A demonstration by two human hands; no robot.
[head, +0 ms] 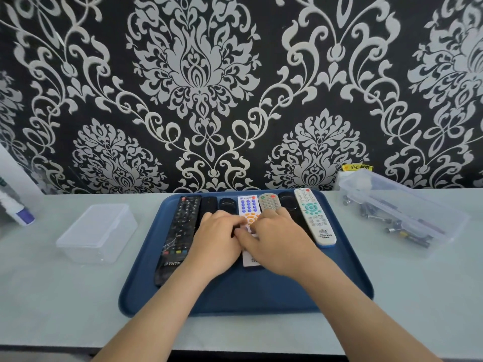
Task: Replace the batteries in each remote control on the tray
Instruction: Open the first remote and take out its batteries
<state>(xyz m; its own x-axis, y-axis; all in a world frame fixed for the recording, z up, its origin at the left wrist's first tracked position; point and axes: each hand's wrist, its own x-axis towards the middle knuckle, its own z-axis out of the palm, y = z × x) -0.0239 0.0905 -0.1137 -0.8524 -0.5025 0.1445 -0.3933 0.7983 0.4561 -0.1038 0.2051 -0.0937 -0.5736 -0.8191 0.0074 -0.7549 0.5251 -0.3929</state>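
A blue tray (136,291) holds several remotes side by side. At its left lies a long black remote (180,231), and two short black remotes (209,205) follow it. In the middle is a white remote with blue and orange buttons (248,205). To its right come a small grey remote (269,201), a black remote (287,199) and a white remote with green buttons (313,218). My left hand (217,239) and my right hand (277,239) meet over the middle white remote, which lies flat. Fingers of both curl onto it and hide its lower half.
A closed clear plastic box (96,231) sits on the table left of the tray. To the right of the tray, an open clear box (397,218) holds loose batteries. A white tube (15,207) stands at the far left. The patterned wall rises right behind the tray.
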